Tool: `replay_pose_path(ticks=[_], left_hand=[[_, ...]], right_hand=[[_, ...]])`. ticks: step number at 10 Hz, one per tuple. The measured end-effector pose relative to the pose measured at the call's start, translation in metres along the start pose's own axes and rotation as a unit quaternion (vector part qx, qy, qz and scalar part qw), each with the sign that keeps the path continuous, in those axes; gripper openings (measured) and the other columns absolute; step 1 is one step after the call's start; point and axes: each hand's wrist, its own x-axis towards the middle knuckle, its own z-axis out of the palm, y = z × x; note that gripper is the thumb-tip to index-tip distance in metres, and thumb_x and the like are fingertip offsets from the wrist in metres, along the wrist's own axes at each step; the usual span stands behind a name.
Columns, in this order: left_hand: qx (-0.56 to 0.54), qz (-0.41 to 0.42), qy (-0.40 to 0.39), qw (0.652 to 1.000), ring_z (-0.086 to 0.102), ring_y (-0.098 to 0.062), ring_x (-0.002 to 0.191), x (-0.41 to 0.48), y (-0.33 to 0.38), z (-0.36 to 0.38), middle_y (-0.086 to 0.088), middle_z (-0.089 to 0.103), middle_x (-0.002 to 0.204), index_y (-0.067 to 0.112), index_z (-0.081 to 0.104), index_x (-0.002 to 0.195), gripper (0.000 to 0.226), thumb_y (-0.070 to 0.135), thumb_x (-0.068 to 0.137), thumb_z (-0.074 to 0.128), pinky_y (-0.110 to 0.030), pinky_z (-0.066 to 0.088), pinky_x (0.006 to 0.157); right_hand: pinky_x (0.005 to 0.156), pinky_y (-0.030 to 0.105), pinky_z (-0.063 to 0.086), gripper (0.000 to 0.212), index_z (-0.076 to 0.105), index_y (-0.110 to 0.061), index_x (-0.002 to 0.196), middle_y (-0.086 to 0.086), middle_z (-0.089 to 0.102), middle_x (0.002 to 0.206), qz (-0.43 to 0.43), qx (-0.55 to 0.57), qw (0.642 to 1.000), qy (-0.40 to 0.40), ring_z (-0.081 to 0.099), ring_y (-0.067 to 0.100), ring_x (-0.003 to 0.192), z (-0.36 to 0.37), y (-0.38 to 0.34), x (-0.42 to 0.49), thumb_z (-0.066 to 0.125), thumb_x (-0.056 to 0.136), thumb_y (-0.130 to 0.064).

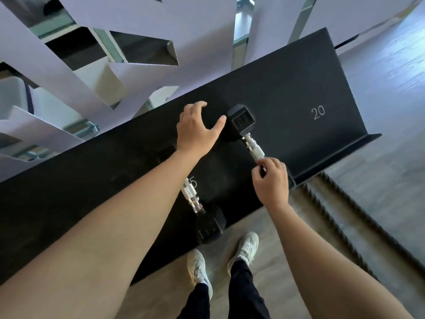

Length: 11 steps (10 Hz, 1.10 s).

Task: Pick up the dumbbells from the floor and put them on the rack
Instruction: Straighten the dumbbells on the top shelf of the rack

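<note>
Two black hex dumbbells with silver knurled handles lie on the slanted black rack shelf. The right dumbbell points its far head up the shelf; my right hand is closed around the near end of its handle and hides the near head. The left dumbbell lies with its near head at the shelf's front lip, and my left forearm crosses over its far part. My left hand hovers over the shelf just left of the right dumbbell's far head, fingers spread, holding nothing.
The shelf carries a white "20" mark at its right end and a partly covered number near the left dumbbell. White slanted wall panels stand behind the rack. My shoes stand on the wooden floor, beside a toothed rack rail.
</note>
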Motion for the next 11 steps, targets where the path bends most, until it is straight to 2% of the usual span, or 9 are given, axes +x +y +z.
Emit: replay_pose_path(ticks=[1,2,3,4,5,6,9,10,11], left_hand=[[-0.007,0.015,-0.073,0.997,0.038,-0.026,0.134,0.021,0.026,0.034,-0.008,0.038,0.148,0.019,0.036,0.147,0.084,0.058,0.08,0.069,-0.043,0.043,0.105],[0.073,0.032,-0.154,0.985,0.032,-0.028,0.138,0.032,0.032,0.062,-0.008,0.028,0.155,0.022,0.023,0.153,0.107,0.062,0.069,0.078,-0.044,0.041,0.106],[0.076,0.032,-0.139,0.987,0.041,-0.027,0.132,0.036,0.03,0.076,-0.007,0.034,0.15,0.022,0.027,0.151,0.104,0.047,0.069,0.085,-0.039,0.044,0.1],[0.086,0.052,-0.127,0.987,0.049,-0.028,0.124,0.039,0.029,0.077,-0.009,0.042,0.144,0.019,0.033,0.147,0.098,0.043,0.069,0.086,-0.041,0.046,0.099],[0.102,0.073,-0.153,0.98,0.05,-0.029,0.123,0.045,0.032,0.075,-0.009,0.044,0.143,0.018,0.033,0.147,0.096,0.044,0.071,0.084,-0.043,0.046,0.1],[0.12,0.094,-0.179,0.972,0.05,-0.029,0.123,0.052,0.038,0.076,-0.007,0.044,0.144,0.021,0.032,0.148,0.095,0.043,0.072,0.084,-0.041,0.043,0.099],[0.143,0.073,-0.19,0.968,0.047,-0.029,0.123,0.051,0.047,0.075,-0.007,0.039,0.146,0.025,0.028,0.149,0.092,0.041,0.075,0.082,-0.037,0.047,0.09],[0.154,0.061,-0.22,0.961,0.043,-0.029,0.127,0.05,0.05,0.07,-0.007,0.035,0.148,0.027,0.021,0.152,0.097,0.043,0.077,0.08,-0.039,0.047,0.091],[0.129,0.043,-0.253,0.958,0.04,-0.03,0.133,0.049,0.055,0.056,-0.007,0.034,0.151,0.027,0.017,0.154,0.099,0.041,0.079,0.079,-0.045,0.045,0.098]], right_hand=[[0.11,0.044,0.034,0.05,0.061,-0.02,0.127,0.008,0.054,0.136,0.031,-0.078,0.994,-0.066,0.043,0.034,0.13,-0.021,0.032,0.034,0.071,0.083,-0.041],[0.116,0.051,0.032,0.094,0.04,-0.032,0.146,0.007,0.035,0.154,0.032,-0.146,0.963,-0.222,0.03,0.034,0.143,-0.029,0.057,0.048,0.072,0.067,-0.071],[0.115,0.045,0.035,0.106,0.034,-0.032,0.15,0.009,0.031,0.156,0.043,-0.143,0.947,-0.284,0.035,0.035,0.14,-0.027,0.066,0.05,0.08,0.061,-0.066],[0.11,0.042,0.038,0.091,0.047,-0.028,0.143,0.011,0.038,0.15,0.056,-0.147,0.949,-0.274,0.04,0.036,0.131,-0.023,0.064,0.054,0.081,0.064,-0.057],[0.106,0.042,0.041,0.079,0.056,-0.026,0.133,0.01,0.042,0.144,0.065,-0.144,0.946,-0.283,0.042,0.036,0.125,-0.022,0.061,0.054,0.08,0.064,-0.057],[0.105,0.041,0.041,0.08,0.055,-0.024,0.134,0.009,0.041,0.142,0.08,-0.132,0.944,-0.293,0.041,0.035,0.124,-0.018,0.06,0.048,0.079,0.066,-0.058],[0.101,0.041,0.043,0.083,0.05,-0.024,0.138,0.007,0.039,0.143,0.079,-0.149,0.938,-0.304,0.039,0.032,0.124,-0.019,0.058,0.048,0.076,0.069,-0.062],[0.097,0.042,0.047,0.082,0.05,-0.024,0.134,0.005,0.043,0.134,0.078,-0.172,0.923,-0.336,0.044,0.032,0.121,-0.023,0.051,0.05,0.075,0.068,-0.065],[0.086,0.039,0.051,0.072,0.057,-0.021,0.121,0.002,0.052,0.115,0.064,-0.201,0.912,-0.352,0.054,0.027,0.109,-0.032,0.036,0.068,0.073,0.068,-0.067]])
